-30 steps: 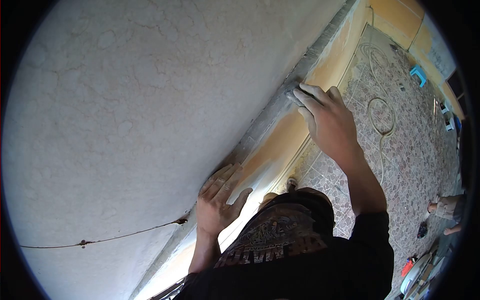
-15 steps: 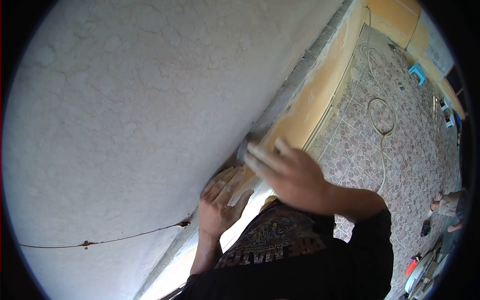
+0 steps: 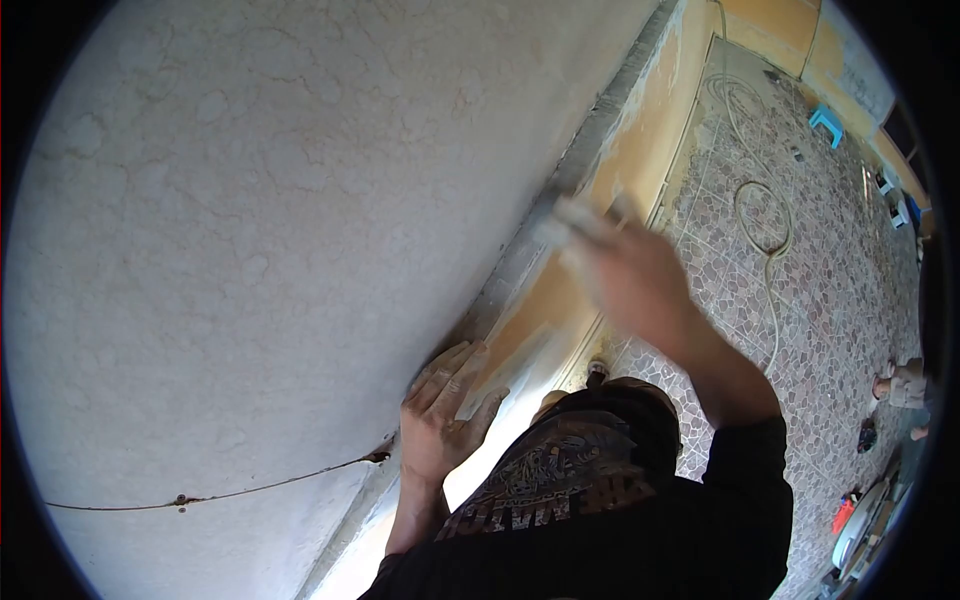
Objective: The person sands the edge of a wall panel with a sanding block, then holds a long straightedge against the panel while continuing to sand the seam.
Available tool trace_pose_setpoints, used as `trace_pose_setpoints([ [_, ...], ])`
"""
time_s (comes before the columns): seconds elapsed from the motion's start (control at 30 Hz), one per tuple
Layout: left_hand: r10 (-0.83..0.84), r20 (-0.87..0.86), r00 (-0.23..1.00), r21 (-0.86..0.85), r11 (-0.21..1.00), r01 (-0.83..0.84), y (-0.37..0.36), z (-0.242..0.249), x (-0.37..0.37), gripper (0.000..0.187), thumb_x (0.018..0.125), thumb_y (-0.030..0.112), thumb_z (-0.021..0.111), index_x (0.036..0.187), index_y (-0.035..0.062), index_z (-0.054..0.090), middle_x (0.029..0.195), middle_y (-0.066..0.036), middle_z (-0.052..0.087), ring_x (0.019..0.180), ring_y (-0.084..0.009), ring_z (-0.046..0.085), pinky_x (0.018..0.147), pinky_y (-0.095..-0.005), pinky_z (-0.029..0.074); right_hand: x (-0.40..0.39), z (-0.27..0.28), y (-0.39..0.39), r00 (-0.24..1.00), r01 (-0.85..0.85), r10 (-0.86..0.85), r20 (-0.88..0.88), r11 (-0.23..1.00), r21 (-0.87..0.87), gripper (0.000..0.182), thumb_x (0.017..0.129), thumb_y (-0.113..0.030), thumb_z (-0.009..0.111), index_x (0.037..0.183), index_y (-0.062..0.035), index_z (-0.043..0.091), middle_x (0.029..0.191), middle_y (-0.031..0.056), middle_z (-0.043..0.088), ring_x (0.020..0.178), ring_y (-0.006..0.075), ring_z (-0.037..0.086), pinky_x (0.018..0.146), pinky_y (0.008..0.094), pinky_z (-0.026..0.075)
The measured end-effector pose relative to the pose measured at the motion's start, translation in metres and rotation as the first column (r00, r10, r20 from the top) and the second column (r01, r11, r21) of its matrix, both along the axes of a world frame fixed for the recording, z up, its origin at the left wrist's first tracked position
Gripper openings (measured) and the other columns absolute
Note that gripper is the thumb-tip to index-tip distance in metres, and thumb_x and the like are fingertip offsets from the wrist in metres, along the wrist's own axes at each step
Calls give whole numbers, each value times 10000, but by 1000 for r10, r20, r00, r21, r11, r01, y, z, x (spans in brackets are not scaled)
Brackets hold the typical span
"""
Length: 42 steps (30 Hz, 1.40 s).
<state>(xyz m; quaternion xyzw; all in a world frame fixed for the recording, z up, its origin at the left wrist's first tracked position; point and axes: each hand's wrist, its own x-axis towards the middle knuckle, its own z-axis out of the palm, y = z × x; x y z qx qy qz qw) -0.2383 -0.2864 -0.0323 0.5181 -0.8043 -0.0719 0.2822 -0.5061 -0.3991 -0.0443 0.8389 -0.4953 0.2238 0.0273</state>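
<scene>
My left hand point(image 3: 440, 410) lies with its fingers stretched out along the grey strip point(image 3: 500, 290) at the edge of a large pale marbled slab point(image 3: 250, 240). Pale dust coats its fingers. Farther up the same strip is my right hand point(image 3: 630, 270), smeared by motion. Its fingers seem closed on a thin grey flat piece point(image 3: 553, 226), too blurred to name more exactly. A yellow painted wall band point(image 3: 570, 295) with whitish patches runs beside the strip, under my right hand.
A pale hose point(image 3: 770, 250) lies looped on the stone-patterned floor point(image 3: 830, 290). Far off stands a blue stool point(image 3: 827, 126). Another person's leg point(image 3: 900, 387) shows at the right edge, above a red object point(image 3: 845, 512). A thin cord or crack point(image 3: 270, 493) crosses the slab's lower part.
My right hand has moved up and right along the grey strip, away from my left hand. The left hand stays nearly in place. The view has shifted slightly.
</scene>
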Motion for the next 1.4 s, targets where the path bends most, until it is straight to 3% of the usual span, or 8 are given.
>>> trace_pose_setpoints([
  [0.1,-9,-23,1000,1,1000,9,3,1,0,491,807,158,913,1266,68,764,1277,-121,774,1214,-324,732,1021,-432,596,-20,-8,-36,989,135,-132,70,990,-45,377,1025,-178,630,1388,-94,681,1462,87,630,1241,386,607,809,429,646],
  [0.3,-21,-16,1000,9,1000,21,0,3,1,504,807,149,911,1279,61,757,1280,-124,772,1210,-333,733,1023,-432,597,13,2,12,970,-242,242,18,970,-15,416,1033,-212,637,1431,-93,655,1474,89,626,1280,383,609,832,421,654],
  [0.5,-34,-37,999,-13,999,34,2,0,1,525,803,161,918,1291,60,751,1272,-136,771,1203,-341,734,1022,-436,599,-17,12,-29,990,110,-111,-85,994,-14,393,1015,-171,652,1405,-125,680,1491,46,620,1167,350,623,866,396,649],
  [0.67,-24,-39,999,13,1000,25,0,2,0,540,798,172,926,1295,62,748,1264,-136,772,1198,-338,736,1019,-439,601,12,11,14,983,-184,184,24,983,4,384,1002,-140,659,1385,-118,680,1461,39,633,1206,343,623,866,405,647],
  [0.83,-61,-31,998,-12,998,61,0,3,2,531,803,182,927,1290,63,752,1253,-140,775,1199,-335,734,1019,-440,600,-16,9,-32,986,169,-169,4,985,-42,387,1009,-150,644,1390,-95,683,1430,76,659,1212,351,630,844,416,653],
  [1.03,-61,-49,997,-7,998,60,0,3,2,506,808,177,923,1272,59,759,1247,-135,777,1189,-335,738,1016,-438,604,19,3,26,965,-260,261,30,965,-37,406,985,-128,658,1388,-80,679,1457,96,645,1215,402,626,766,431,667],
  [1.23,-74,-62,995,-14,997,73,0,5,1,504,805,185,927,1265,61,762,1220,-136,782,1172,-335,745,1002,-433,609,12,5,7,989,145,-147,-23,987,-67,400,970,-111,663,1368,-80,692,1468,80,645,1258,444,621,800,433,671],
  [1.4,-84,-57,995,-20,996,83,0,4,3,482,819,176,916,1260,60,761,1199,-134,785,1156,-329,750,978,-432,616,29,0,37,981,-194,194,22,981,-10,415,974,-124,661,1387,-102,688,1462,66,649,1203,334,631,779,410,653],
])
